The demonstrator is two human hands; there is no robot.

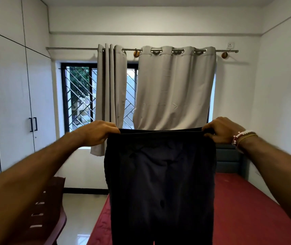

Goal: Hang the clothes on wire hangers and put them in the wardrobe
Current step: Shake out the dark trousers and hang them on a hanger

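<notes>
Above the near end of the red bed (247, 213), both arms reach forward, nearly straight, with the hands apart at the same height, knuckles up. The left hand (97, 132) curls its fingers down over one end of the waistband of a pair of dark trousers (160, 174) and pinches the cloth. The right hand (223, 129), with bead and thread bracelets (243, 137) at its wrist, grips the other end the same way. The waistband is pulled taut and level between them. The trousers hang flat with their long axis vertical, waistband uppermost, and the legs drop out of view over the bed's near end, so the garment lies between and beneath the hands. Beyond the bed's far end hangs a grey curtain (174, 89); to the bed's left stands the white wardrobe (17, 96), doors closed
</notes>
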